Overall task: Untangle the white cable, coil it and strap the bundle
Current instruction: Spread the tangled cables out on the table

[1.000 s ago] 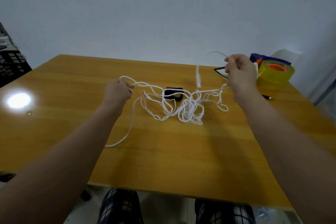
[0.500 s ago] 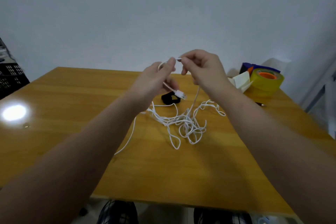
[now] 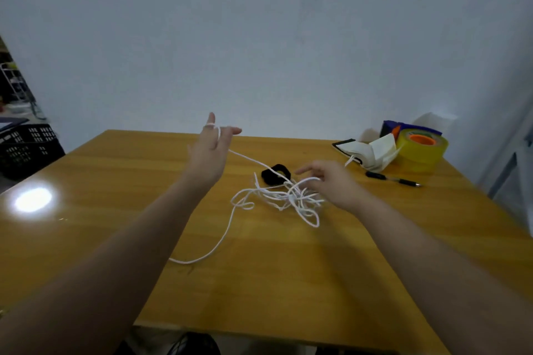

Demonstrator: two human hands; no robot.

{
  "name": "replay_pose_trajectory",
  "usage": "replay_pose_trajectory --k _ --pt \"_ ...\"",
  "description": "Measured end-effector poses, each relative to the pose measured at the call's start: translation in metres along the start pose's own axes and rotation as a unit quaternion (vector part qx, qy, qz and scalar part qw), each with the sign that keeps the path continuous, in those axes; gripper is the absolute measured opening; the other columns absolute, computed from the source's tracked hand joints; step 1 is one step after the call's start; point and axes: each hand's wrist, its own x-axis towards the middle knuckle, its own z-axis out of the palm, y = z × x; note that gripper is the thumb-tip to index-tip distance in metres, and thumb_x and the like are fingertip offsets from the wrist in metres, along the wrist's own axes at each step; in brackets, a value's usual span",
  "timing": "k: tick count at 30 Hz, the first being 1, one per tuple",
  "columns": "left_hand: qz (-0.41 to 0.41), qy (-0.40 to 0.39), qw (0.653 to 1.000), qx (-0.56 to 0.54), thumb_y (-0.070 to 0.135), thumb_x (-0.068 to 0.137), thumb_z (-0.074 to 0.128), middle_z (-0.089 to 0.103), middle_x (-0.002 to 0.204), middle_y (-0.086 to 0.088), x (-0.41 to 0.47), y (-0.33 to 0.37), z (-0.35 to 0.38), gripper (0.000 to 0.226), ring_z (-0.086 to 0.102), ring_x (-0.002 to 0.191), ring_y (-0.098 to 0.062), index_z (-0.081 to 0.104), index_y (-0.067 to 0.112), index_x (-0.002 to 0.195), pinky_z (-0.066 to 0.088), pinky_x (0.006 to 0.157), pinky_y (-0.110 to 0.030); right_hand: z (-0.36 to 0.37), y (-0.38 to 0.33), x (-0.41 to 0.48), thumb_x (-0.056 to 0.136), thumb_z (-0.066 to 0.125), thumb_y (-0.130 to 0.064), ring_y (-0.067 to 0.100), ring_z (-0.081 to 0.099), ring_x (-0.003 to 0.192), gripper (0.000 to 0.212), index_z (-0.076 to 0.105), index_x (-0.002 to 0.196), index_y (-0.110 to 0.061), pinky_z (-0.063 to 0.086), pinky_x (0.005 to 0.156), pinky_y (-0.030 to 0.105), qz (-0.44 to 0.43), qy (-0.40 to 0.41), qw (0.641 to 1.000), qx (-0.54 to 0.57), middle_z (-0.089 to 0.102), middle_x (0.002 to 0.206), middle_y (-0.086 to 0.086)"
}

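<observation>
Nearest the front edge of the glossy orange-brown wooden worktop (image 3: 288, 282), one loose tail of the thin white cable (image 3: 288, 197) curls off to the left. It then runs back into the main mess, a knotty heap of loops about mid-worktop. The right hand (image 3: 334, 184) is low over the right side of that heap, fingers loosely curled with one loop arching at the tips. Honestly can't tell if it's pinching that loop or only touching it. Just behind the heap lies the black fabric strap loop (image 3: 275, 174), right up against the cable. The left hand (image 3: 209, 153) is lifted well above the worktop toward the far edge, fingers (image 3: 212, 119) straight and spread. A turn of cable is hooked round one of them, and a strand runs down to the heap. In the far right corner there's folded white paper (image 3: 375, 153), a black pen (image 3: 395, 179) and a roll of yellowish clear tape (image 3: 422, 150). My read: this is the untangle step, nowhere near coiling. Next the right hand probably needs to pin the knot or feed loops free while the left draws its strand out slowly, otherwise the knot just tightens.
</observation>
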Motion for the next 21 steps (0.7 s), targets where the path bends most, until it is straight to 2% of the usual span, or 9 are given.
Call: replay_pose_trajectory --k 2,6,8,10,13,15,17,19,21 --pt "0.008 -0.060 0.993 0.105 0.039 0.102 0.029 0.019 0.159 0.005 0.000 -0.001 0.003 0.034 0.015 0.146 -0.013 0.051 0.041 0.127 0.001 0.117 -0.055 -0.007 -0.012 0.000 0.087 0.063 -0.009 0.003 0.063 0.065 0.008 0.069 0.088 -0.014 0.052 0.067 0.029 -0.024 0.026 0.999 0.005 0.068 0.076 0.000" --pt "0.089 -0.215 0.960 0.155 0.039 0.102 0.027 0.023 0.156 0.013 -0.002 0.022 0.018 0.042 0.002 0.147 -0.007 0.032 0.042 0.143 -0.014 0.112 -0.055 -0.006 -0.040 -0.003 0.093 0.057 -0.021 0.012 0.061 0.061 0.024 0.064 0.078 -0.003 0.050 0.062 0.029 -0.056 0.016 0.998 0.028 0.066 0.065 0.002" --pt "0.114 -0.270 0.936 0.196 0.038 0.102 0.027 0.041 0.148 0.008 -0.002 0.034 0.024 0.040 0.019 0.144 -0.011 0.036 0.042 0.141 -0.008 0.113 -0.054 -0.008 -0.049 -0.002 0.093 0.056 -0.020 0.008 0.057 0.057 0.028 0.062 0.078 0.002 0.046 0.059 0.025 -0.068 0.030 0.996 0.042 0.063 0.060 -0.003" --pt "0.123 -0.284 0.905 0.292 0.039 0.102 0.029 0.055 0.124 0.004 0.000 0.041 0.025 0.035 0.037 0.131 -0.018 0.048 0.040 0.131 0.008 0.111 -0.049 -0.011 -0.052 -0.001 0.092 0.057 -0.019 0.012 0.057 0.059 0.032 0.059 0.076 0.008 0.046 0.060 0.029 -0.074 0.041 0.995 0.043 0.064 0.064 0.007" --pt "0.117 -0.249 0.890 0.363 0.043 0.100 0.031 0.052 0.100 0.004 0.003 0.043 0.025 0.031 0.042 0.120 -0.020 0.061 0.033 0.106 0.022 0.096 -0.039 -0.019 -0.049 0.000 0.091 0.059 -0.020 0.018 0.054 0.064 0.035 0.055 0.072 0.009 0.045 0.063 0.034 -0.084 0.058 0.994 0.037 0.063 0.077 0.028" --pt "0.104 -0.196 0.913 0.341 0.042 0.100 0.033 0.058 0.095 0.003 0.005 0.043 0.022 0.032 0.048 0.112 -0.019 0.063 0.029 0.097 0.026 0.092 -0.037 -0.027 -0.048 -0.002 0.087 0.062 -0.019 0.014 0.055 0.069 0.029 0.058 0.071 0.004 0.045 0.068 0.031 -0.092 0.037 0.994 0.036 0.064 0.086 0.020" --pt "0.059 -0.162 0.958 0.229 0.037 0.101 0.037 0.060 0.083 0.003 0.007 0.041 0.018 0.032 0.055 0.095 -0.019 0.063 0.023 0.089 0.034 0.090 -0.034 -0.036 -0.049 -0.008 0.080 0.067 -0.021 0.006 0.057 0.078 0.021 0.066 0.075 0.000 0.045 0.073 0.025 -0.091 -0.019 0.995 0.039 0.061 0.095 -0.001" --pt "0.016 -0.132 0.987 0.085 0.034 0.100 0.040 0.055 0.072 0.003 0.009 0.037 0.016 0.034 0.054 0.075 -0.017 0.060 0.016 0.079 0.040 0.072 -0.031 -0.042 -0.050 -0.012 0.075 0.065 -0.037 0.003 0.058 0.084 0.036 0.070 0.087 -0.003 0.045 0.079 0.025 -0.086 -0.063 0.993 0.050 0.061 0.100 -0.014" --pt "-0.029 -0.095 0.995 0.000 0.035 0.100 0.041 0.045 0.062 0.001 0.012 0.030 0.016 0.038 0.043 0.057 -0.015 0.054 0.015 0.071 0.033 0.057 -0.030 -0.042 -0.050 -0.013 0.079 0.052 -0.063 0.008 0.063 0.088 0.064 0.070 0.098 -0.005 0.046 0.087 0.029 -0.069 -0.057 0.993 0.073 0.068 0.094 -0.010"
